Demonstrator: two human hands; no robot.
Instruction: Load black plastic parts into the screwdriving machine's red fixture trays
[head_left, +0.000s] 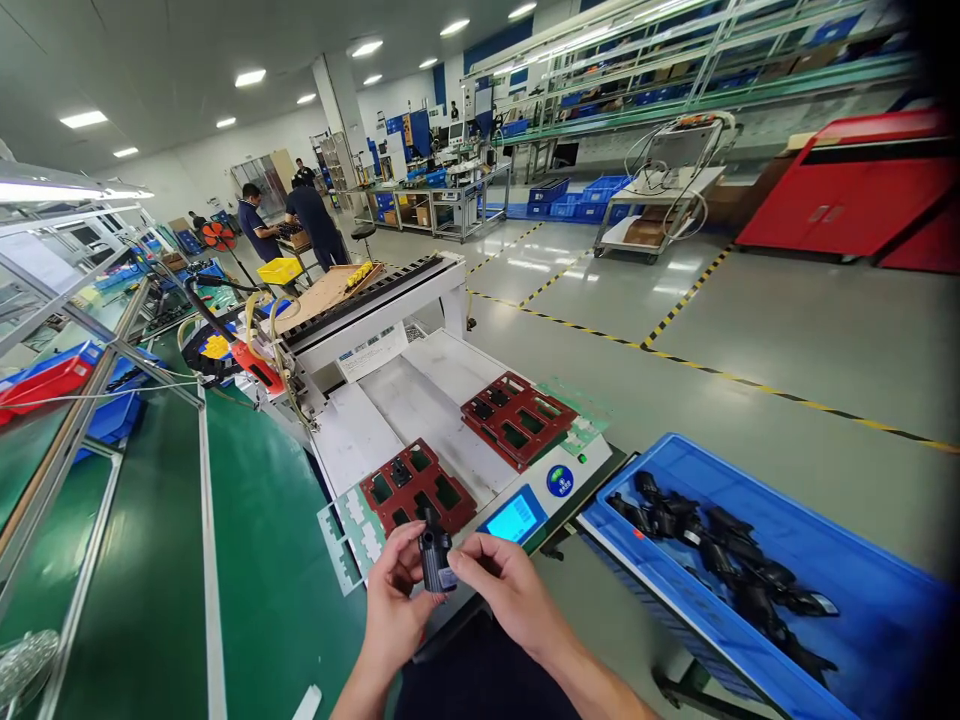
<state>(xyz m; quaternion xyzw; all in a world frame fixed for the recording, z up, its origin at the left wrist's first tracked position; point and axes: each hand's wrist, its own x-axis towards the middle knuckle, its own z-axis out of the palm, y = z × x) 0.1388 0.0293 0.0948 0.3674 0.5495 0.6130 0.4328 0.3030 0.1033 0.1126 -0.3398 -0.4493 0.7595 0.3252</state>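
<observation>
As I watch through the head camera from my remote station, the left hand (394,590) and right hand (510,590) hold a small black cylindrical part (435,558) up in the air, just in front of the near edge of a white automated machine (427,400). The left fingers (397,555) curl closely against one side of it, while the right fingers (469,565) pinch in from the other side, beside a small label (448,578), so both grips read as narrow and firm on the part. Directly past the hands, I can see a red fixture (416,488) on the machine's white bed, with a second red fixture (517,418) beyond it, and a lit blue-framed display (514,518) on the front panel. To the right, a blue plastic tote (750,590) holds a heap of similar black parts (720,550). A green counter (142,560) runs along the left, and two co-workers (292,225) stand far down the aisle.
</observation>
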